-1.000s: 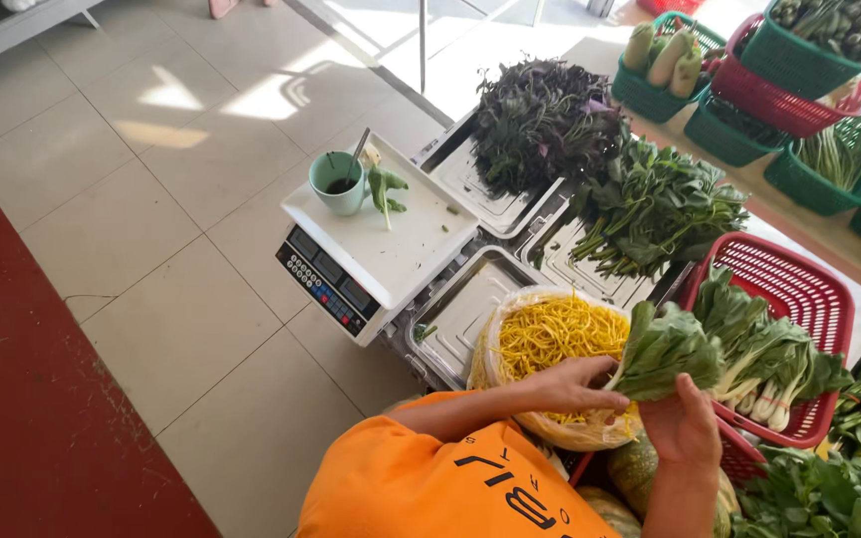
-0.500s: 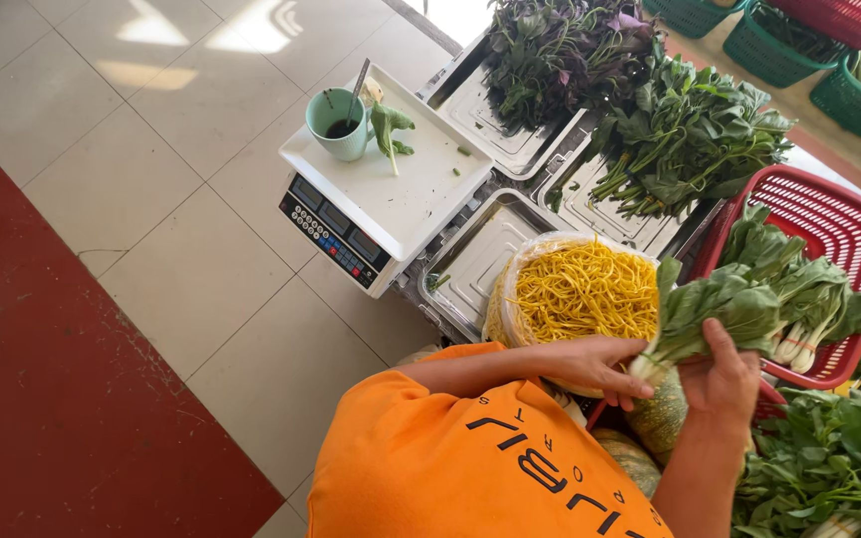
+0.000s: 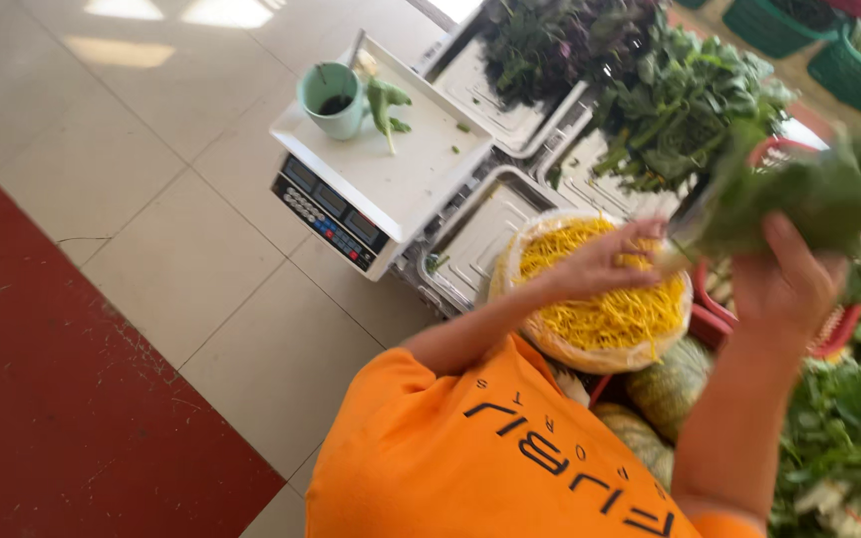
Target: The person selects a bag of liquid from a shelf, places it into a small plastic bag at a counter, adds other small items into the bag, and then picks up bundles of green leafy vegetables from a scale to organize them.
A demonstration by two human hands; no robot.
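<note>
Right hand (image 3: 784, 284) clenched round blurred bunch of leafy green vegetables (image 3: 809, 194), raised above red plastic basket (image 3: 854, 319). Left hand (image 3: 605, 261) pinches the bunch's pale stem end, over bowl of yellow shreds (image 3: 605, 314). White weighing scale (image 3: 381, 174) carries only a cup and scraps; bunch not yet set down.

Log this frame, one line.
left hand: touching greens' stem end | right hand: gripping leafy greens bunch | below: yellow shreds basket | scale idle

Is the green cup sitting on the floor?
No, the green cup stands on the white scale, beside a small leafy stem.
</note>
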